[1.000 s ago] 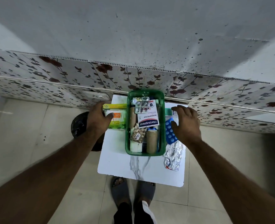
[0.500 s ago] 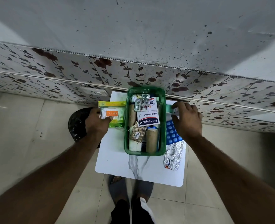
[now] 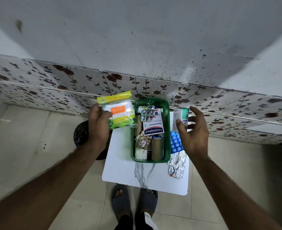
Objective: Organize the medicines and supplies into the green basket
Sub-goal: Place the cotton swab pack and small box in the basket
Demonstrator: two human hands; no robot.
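The green basket (image 3: 167, 130) stands on a small white table (image 3: 122, 165), holding a Hansaplast pack (image 3: 152, 127), pill strips, bandage rolls and a small packet. My left hand (image 3: 98, 128) holds a yellow-green cotton bud pack (image 3: 118, 112) lifted left of the basket. My right hand (image 3: 193, 135) holds a small white and teal medicine box (image 3: 181, 117) raised at the basket's right side. A blue pill blister (image 3: 176, 143) and a silver foil strip (image 3: 177, 163) lie on the table right of the basket.
A wall with flower-patterned panels (image 3: 54, 90) rises just behind the table. A dark round object (image 3: 80, 136) sits on the tiled floor to the left. My feet in grey slippers (image 3: 135, 205) stand at the table's near edge.
Both hands have lifted their items off the table: the left raised the cotton bud pack, the right picked up the medicine box. The blue blister is now uncovered.
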